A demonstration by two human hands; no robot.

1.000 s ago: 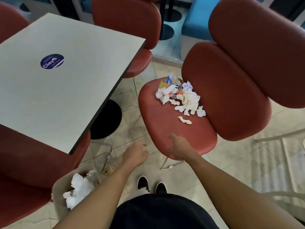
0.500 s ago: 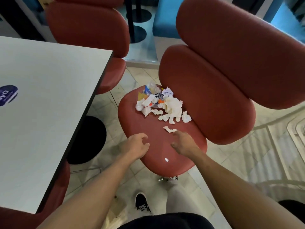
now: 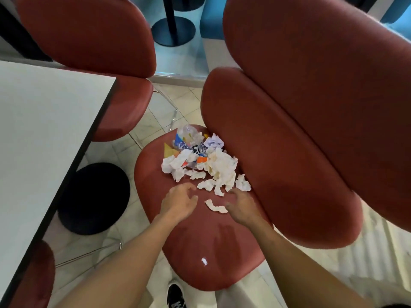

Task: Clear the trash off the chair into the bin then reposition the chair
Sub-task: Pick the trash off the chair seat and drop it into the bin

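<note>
A red padded chair (image 3: 200, 252) stands in front of me, its seat carrying a heap of trash (image 3: 206, 161): crumpled white napkins, a clear plastic wrapper, blue and orange scraps. One loose napkin strip (image 3: 215, 206) lies apart, nearer to me, between my two hands. My left hand (image 3: 179, 202) hovers over the seat just short of the heap, fingers curled and apart, holding nothing. My right hand (image 3: 241, 208) rests on the seat right of the strip, fingers spread, empty. A tiny white scrap (image 3: 204, 261) lies near the seat's front. The bin is out of view.
A white table (image 3: 44, 152) with a dark edge fills the left, its black round base (image 3: 93, 198) on the tiled floor. Another red chair (image 3: 100, 63) stands behind it, a third (image 3: 33, 274) at bottom left. A blue bench (image 3: 211, 21) is at the back.
My view has swung right and closer to the chair, and the bin has left the frame. Both hands have moved forward across the seat toward the trash heap.
</note>
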